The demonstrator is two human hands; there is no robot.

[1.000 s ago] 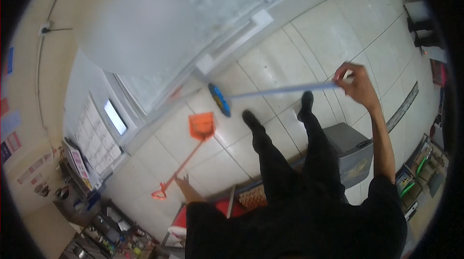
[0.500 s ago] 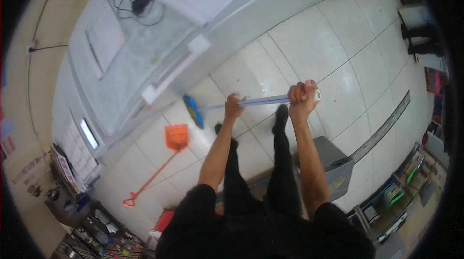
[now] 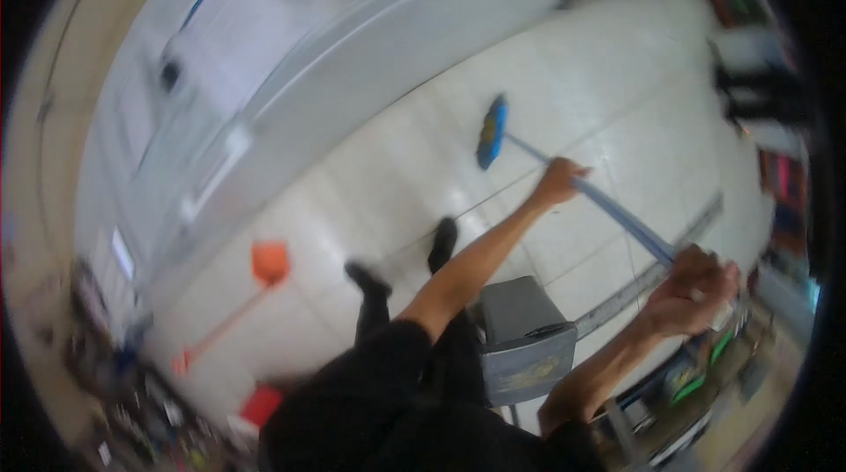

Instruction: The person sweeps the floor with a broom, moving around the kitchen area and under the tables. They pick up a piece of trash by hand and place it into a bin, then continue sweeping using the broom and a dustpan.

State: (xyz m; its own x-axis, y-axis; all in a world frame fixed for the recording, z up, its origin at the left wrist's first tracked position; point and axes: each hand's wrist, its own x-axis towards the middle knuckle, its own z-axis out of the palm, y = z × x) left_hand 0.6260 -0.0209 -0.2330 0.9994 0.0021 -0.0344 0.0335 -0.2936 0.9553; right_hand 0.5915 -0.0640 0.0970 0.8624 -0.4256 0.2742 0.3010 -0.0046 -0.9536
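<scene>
Both my hands are wrapped round the long blue-grey handle of a broom (image 3: 621,215). My left hand (image 3: 560,181) grips it lower down, nearer the head. Up at the handle's end, my right hand (image 3: 696,289) is closed on it, with the pale end cap showing past the fingers. The blue and yellow broom head (image 3: 492,132) is over the tiled floor, beyond my feet. To the left, an orange dustpan (image 3: 270,262) with a long orange handle lies on the floor, apart from both hands.
A long counter (image 3: 370,66) with papers (image 3: 247,31) runs along the upper left. A grey chair (image 3: 520,322) stands close beside my legs. Stocked shelves (image 3: 705,366) line the lower right. A person's dark-clothed legs (image 3: 762,93) show at the far right.
Both hands have swung the broom to the right, and its head has moved away from the dustpan along the counter. My body has turned, and my feet have shifted.
</scene>
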